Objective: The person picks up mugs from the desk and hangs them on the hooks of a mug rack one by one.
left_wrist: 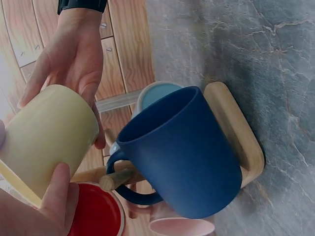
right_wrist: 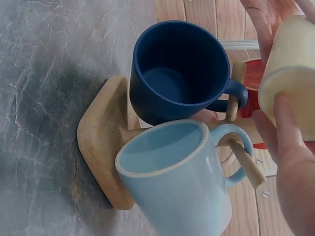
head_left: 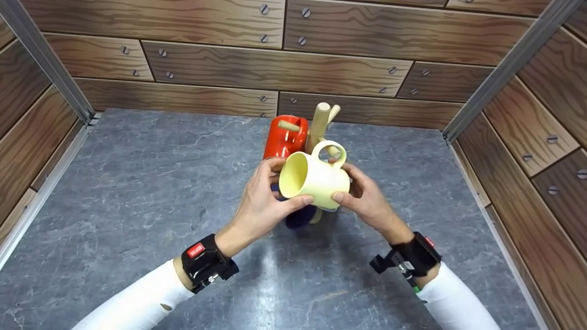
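A pale yellow mug [head_left: 323,181] lies tilted on its side between both hands, its mouth to the left and its handle upward. My left hand [head_left: 257,206] grips it near the rim, thumb in front. At the base end, my right hand [head_left: 373,201] pinches it between thumb and fingers. Just behind is a wooden mug tree [head_left: 317,128]. One peg end shows inside the yellow handle's loop in the head view; I cannot tell whether it passes through. A red mug [head_left: 275,140], a dark blue mug [left_wrist: 187,157] and a light blue mug [right_wrist: 182,182] hang on the tree.
A pink mug [left_wrist: 182,226] shows partly behind the dark blue one. The tree's wooden base [right_wrist: 106,142] stands on a grey marbled tabletop [head_left: 137,192]. Wood-patterned walls [head_left: 275,64] close off the back and both sides.
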`<state>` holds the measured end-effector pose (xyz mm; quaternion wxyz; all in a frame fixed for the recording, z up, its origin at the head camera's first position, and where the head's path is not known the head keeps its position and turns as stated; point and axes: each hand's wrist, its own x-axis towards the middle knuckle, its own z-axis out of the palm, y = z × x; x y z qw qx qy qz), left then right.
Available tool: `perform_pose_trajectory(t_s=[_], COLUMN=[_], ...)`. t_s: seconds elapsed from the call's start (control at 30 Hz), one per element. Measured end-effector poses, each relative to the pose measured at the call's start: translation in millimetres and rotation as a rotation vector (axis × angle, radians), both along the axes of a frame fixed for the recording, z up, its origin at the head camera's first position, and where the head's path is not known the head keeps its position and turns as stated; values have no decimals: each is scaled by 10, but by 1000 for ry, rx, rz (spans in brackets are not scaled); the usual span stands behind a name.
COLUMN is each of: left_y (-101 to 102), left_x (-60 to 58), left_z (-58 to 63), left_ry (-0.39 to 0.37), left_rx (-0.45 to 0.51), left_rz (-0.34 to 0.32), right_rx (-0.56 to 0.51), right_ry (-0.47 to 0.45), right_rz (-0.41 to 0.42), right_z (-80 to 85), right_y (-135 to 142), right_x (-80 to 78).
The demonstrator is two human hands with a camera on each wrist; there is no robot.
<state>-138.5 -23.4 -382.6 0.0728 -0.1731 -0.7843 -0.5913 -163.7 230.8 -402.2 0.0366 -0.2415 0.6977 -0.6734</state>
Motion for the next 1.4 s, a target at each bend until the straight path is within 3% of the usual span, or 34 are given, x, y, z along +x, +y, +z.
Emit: perform_pose_trajectory(t_s=[0.33,0.63,0.9,1.2,1.4], left_y=[35,39,14,-138,-348], left_x=[-22,-26,-13,75,44], left_z=[-61,-122,-181,-296,-334], left_ry=[-49,40,19,81,127], left_rx=[-5,-118,-66,-44,-17], left_rz=[17,72,34,38,46], right_rx=[19,33,23,-52,-53], right_ry=[-34,-12,-3,-19,32], right_rz=[-50,-116,-124,-103,-125], right_z=[-28,-83,-87,-81,-95], right_y=[-3,-12,10,188,331], right_x=[-9,-18,-17,15,52])
